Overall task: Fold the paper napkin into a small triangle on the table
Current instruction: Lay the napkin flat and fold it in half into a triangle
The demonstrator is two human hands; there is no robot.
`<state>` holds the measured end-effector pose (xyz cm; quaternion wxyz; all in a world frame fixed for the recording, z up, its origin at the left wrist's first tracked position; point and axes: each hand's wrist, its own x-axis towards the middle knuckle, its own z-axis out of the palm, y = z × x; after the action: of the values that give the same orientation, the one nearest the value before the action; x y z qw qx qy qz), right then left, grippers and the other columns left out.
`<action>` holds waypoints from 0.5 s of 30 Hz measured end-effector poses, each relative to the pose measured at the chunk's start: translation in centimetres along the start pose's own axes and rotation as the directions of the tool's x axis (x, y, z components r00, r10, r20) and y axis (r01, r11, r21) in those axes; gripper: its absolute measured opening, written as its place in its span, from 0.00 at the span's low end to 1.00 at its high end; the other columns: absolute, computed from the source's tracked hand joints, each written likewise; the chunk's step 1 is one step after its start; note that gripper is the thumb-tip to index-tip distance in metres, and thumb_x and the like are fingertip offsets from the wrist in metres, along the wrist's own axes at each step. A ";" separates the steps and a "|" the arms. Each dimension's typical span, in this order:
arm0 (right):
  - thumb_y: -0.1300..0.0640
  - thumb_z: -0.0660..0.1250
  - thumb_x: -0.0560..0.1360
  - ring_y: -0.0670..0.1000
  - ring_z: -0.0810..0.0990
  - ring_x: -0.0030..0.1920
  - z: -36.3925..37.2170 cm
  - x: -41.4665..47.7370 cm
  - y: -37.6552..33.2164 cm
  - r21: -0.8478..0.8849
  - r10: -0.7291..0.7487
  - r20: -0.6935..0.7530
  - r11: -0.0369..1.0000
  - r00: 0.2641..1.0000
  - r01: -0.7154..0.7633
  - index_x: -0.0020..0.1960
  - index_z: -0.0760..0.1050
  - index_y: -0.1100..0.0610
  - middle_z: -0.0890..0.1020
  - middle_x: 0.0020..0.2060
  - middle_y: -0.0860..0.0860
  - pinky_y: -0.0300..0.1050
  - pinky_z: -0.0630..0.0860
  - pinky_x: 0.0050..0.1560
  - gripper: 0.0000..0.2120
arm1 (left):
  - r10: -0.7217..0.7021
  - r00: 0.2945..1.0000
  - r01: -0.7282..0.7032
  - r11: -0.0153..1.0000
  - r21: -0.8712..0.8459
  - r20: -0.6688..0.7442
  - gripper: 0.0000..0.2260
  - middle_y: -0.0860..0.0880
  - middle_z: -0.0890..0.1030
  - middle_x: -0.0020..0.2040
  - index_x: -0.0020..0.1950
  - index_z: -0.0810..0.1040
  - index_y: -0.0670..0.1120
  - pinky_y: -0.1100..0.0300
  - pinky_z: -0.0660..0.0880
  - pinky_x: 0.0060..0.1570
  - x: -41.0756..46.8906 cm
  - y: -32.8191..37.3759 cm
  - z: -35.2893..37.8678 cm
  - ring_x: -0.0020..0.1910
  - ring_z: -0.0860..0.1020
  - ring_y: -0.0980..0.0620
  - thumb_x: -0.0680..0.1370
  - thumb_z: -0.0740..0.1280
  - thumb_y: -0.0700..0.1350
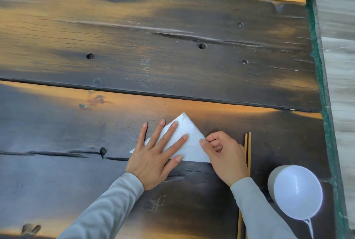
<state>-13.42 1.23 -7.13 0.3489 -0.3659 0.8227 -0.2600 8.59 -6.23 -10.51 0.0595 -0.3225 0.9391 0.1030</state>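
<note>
Two hands are working a white triangular paper napkin (189,143) on the dark wooden plank table (134,46).
The left hand (153,159) is pressing flat, fingers spread; the right hand (223,157) is pinching the napkin's right edge beside wooden chopsticks (247,146).

left hand (153,159) lies flat with fingers spread; right hand (223,155) curls, thumb and forefinger pinched.

Both arms wear long grey sleeves (107,206) of a soft, plain fabric (slightly creased) ending at the wrists; the left hand (153,160) and right hand (224,160) are bare.
</note>
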 end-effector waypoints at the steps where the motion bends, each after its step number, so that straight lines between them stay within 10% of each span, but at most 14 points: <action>1: 0.47 0.73 0.76 0.35 0.80 0.42 0.0 0.0 0.0 0.018 0.008 -0.020 1.000 1.000 -0.007 0.43 0.78 0.45 0.82 0.35 0.39 0.24 0.72 0.34 0.06 | -0.004 1.000 0.004 1.000 -0.003 -0.006 0.26 0.47 0.56 0.83 0.82 0.54 0.58 0.30 0.54 0.74 0.0 0.0 0.0 0.81 0.53 0.40 0.84 0.49 0.62; 15: 0.47 0.75 0.74 0.34 0.80 0.41 -0.2 -0.1 0.0 0.039 0.023 -0.077 0.999 0.997 -0.020 0.43 0.79 0.46 0.83 0.34 0.38 0.22 0.72 0.35 0.07 | 0.001 0.998 0.001 0.999 0.039 -0.062 0.27 0.47 0.57 0.83 0.81 0.57 0.55 0.25 0.47 0.73 -0.2 0.1 0.3 0.81 0.55 0.41 0.83 0.53 0.61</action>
<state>-13.55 1.32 -6.98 0.3265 -0.3397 0.8344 -0.2860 8.69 -6.03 -10.76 0.0366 -0.3244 0.9423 0.0744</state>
